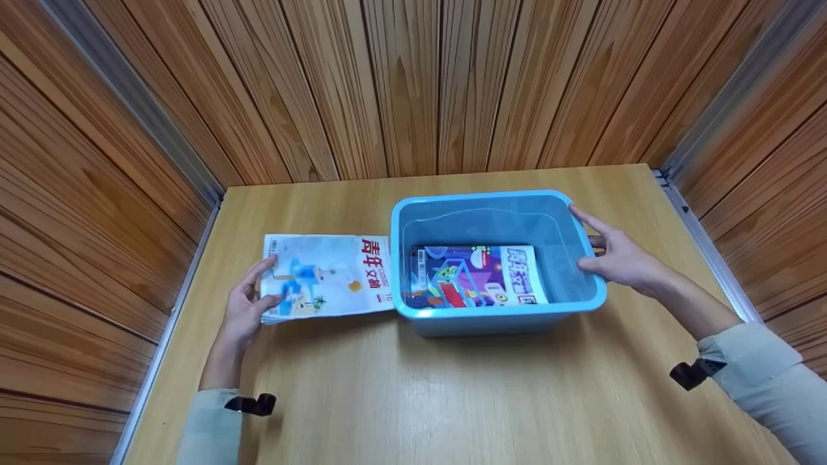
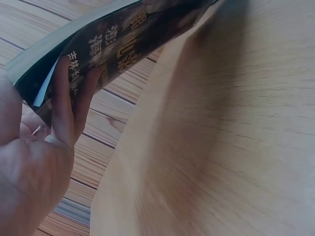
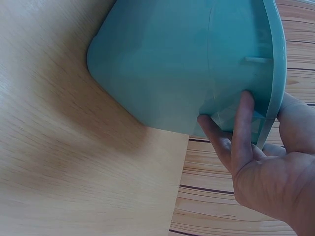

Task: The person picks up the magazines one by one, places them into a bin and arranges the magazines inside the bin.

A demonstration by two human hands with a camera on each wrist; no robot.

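Wood-panelled walls enclose the bench (image 1: 362, 387): 1 magazine (image 1: 475, 274) already lies in the blue bin (image 1: 413, 219) gripped by the right hand (image 1: 617, 258), while the left hand (image 1: 249, 303) pinches the second magazine (image 1: 326, 274), not yet in.

Pale grey-green sleeves (image 1: 762, 368), small black wrist clips (image 1: 691, 373).

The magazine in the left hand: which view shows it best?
The head view: the magazine lies whole on the table beside the blue bin, its edge in the left hand. The left wrist shows only its dark underside; the right wrist, nothing.
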